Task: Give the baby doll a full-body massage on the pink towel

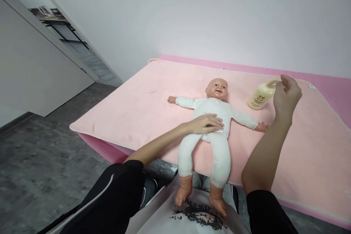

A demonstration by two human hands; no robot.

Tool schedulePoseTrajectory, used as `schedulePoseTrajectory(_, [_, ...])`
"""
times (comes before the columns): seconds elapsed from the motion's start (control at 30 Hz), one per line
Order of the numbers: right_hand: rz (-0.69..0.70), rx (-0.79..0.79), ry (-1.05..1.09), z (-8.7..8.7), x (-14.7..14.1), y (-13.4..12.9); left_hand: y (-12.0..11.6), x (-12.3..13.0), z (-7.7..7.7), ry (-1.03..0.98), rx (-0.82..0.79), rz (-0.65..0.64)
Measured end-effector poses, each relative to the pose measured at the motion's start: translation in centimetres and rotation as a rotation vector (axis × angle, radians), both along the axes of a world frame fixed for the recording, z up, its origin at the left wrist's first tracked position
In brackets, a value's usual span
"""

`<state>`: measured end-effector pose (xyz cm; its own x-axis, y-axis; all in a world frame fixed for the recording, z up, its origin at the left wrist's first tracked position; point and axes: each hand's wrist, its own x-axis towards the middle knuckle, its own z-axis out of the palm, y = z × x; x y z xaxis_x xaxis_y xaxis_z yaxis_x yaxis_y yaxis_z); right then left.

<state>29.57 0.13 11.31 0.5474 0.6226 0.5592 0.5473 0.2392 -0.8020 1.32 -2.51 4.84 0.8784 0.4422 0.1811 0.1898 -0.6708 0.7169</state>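
Note:
A baby doll (215, 111) in a white cloth suit lies on its back on a pink blanket (148, 98), its legs hanging past the near edge. My left hand (207, 123) rests flat across the doll's belly with its fingers stretched out. On the right, a pale yellow pump bottle (258, 98) with a dark printed label stands beside the doll's outstretched arm. Right by the bottle's top is my raised right hand (287, 93), its fingers curled in towards the thumb. Whether it touches the pump, or has something small between the fingers, I cannot make out.
The blanket lies over a brighter pink cover (336, 97) on a table against a white wall (219, 18). To the left are a white door (38, 62) and a grey floor (49, 153). Through the doorway shows a dark-legged table (65, 29).

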Motion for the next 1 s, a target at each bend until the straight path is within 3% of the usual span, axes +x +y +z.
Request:
schedulePoseTrajectory(0.1, [0.26, 0.051, 0.164, 1.8, -1.2, -1.9, -0.3, -2.0, -1.1, 0.021, 0.036, 0.08])
schedulePoseTrajectory(0.17, [0.372, 0.177, 0.158, 3.5, -2.7, -3.6, -0.2, -2.3, -1.2, 0.069, 0.041, 0.131])
schedulePoseTrajectory(0.27, [0.419, 0.332, 0.12, 5.9, -5.7, -5.9, 0.0, -1.8, -1.4, 0.112, 0.078, 0.218])
schedulePoseTrajectory(0.37, [0.424, 0.35, 0.086, 6.2, -8.8, -6.9, 0.4, -1.3, -2.1, 0.101, 0.127, 0.362])
schedulePoseTrajectory(0.43, [0.504, 0.2, -0.058, 4.5, -10.5, -7.0, 0.7, -1.3, -2.9, 0.083, 0.13, 0.443])
schedulePoseTrajectory(0.57, [0.796, -0.156, -0.477, -2.0, -12.5, -6.9, 1.0, -1.6, -4.2, -0.03, 0.078, 0.603])
schedulePoseTrajectory(0.7, [0.938, -0.312, -0.718, -7.2, -12.9, -7.1, 1.1, -1.7, -4.9, -0.211, 0.036, 0.645])
schedulePoseTrajectory(0.87, [0.945, -0.404, -0.737, -8.7, -12.6, -6.6, 1.0, -1.8, -5.4, -0.361, -0.043, 0.736])
schedulePoseTrajectory(1.0, [0.781, -0.457, -0.769, -9.3, -12.8, -5.9, 0.1, -1.8, -4.8, -0.445, 0.049, 0.885])
